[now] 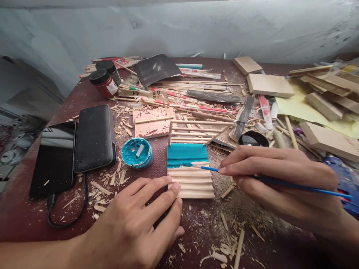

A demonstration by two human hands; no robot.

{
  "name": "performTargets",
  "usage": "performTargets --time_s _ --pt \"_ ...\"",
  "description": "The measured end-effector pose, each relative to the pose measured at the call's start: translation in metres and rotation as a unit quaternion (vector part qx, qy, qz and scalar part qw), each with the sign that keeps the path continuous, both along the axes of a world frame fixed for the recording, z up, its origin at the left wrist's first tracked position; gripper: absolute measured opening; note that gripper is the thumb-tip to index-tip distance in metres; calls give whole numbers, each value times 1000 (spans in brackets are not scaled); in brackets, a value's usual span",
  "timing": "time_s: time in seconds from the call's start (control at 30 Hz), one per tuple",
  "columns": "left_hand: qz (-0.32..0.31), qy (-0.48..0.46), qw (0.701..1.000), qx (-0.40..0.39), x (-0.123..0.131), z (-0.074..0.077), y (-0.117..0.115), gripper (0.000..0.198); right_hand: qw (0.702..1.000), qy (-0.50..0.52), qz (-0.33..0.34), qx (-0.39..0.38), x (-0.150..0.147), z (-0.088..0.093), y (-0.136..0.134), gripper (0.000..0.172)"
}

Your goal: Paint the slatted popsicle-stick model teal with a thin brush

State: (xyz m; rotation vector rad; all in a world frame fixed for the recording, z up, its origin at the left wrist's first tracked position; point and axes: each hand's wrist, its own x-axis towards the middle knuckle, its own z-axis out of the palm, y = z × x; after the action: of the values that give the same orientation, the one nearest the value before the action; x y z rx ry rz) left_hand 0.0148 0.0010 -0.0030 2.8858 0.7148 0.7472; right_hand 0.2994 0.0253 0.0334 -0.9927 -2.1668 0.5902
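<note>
A small panel of wooden sticks (pixel 190 183) lies on the table; its upper part is painted teal, its lower rows are bare wood. My right hand (pixel 280 186) pinches a thin blue paintbrush (pixel 280 182), whose tip rests at the edge of the teal area. My left hand (pixel 140 220) lies flat with fingers stretched out, fingertips pressing the panel's lower left edge. A round lid of teal paint (pixel 137 152) sits just left of the panel. An unpainted stick frame (pixel 196 131) adjoins the panel's far side.
A black phone (pixel 54 157) and a black power bank (pixel 94 137) with a cable lie at left. Two paint jars (pixel 104 83), several sticks, a red-stained board (pixel 153 121), wood blocks (pixel 328 140) and shavings cover the brown table (pixel 25 220). A grey wall stands behind.
</note>
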Motion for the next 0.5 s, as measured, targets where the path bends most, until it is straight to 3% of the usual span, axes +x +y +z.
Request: performTargets --time_s 0.33,0.5 --pt "-3 -7 1000 10 2 1 0 23 999 25 -42 3 2 3 -3 33" --pt "-7 -7 1000 4 0 -2 0 22 999 29 -23 8 -1 2 -3 31"
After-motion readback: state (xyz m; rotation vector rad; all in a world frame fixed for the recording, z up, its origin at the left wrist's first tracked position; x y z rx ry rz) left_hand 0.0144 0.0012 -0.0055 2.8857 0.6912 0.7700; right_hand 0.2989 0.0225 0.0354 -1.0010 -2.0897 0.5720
